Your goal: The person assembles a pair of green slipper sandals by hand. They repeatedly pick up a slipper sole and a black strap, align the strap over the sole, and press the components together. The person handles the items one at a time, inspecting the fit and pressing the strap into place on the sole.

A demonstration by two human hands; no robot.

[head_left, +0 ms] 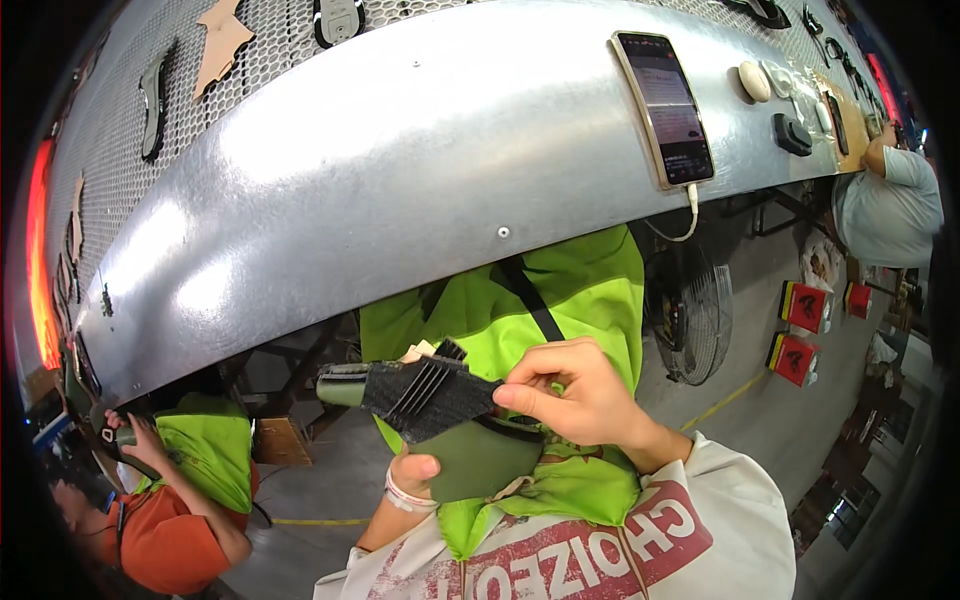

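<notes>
Head view looks down past a long curved metal worktop [400, 180] onto the person's two hands, which work below its near edge, over a lap covered by a bright green apron [590, 290]. Right hand [580, 400] pinches the right end of a dark mesh shoe-upper piece [430, 395] between thumb and forefinger, its grip clenched on the fabric. Left hand [415, 475] comes up from below, thumb pressed on an olive-green shoe form [480, 455] that the dark piece is wrapped over; that grip is closed on the form, though most of the fingers are hidden behind it. So the piece sits in mid-air between the hands, well clear of the worktop, with its ribbed black straps fanning toward the upper left.

To do this step well, I judge the form should be braced firmly by the lower hand while the pinch draws the mesh evenly, so the straps lie flat and do not bunch. Pulling along the length of the form, not across it, would likely prevent a skewed seat.

On the worktop's far right part a phone [665, 105] lies with a white cable running over the near edge. At the lower left another person in an orange top [170, 550] handles something similar.
</notes>
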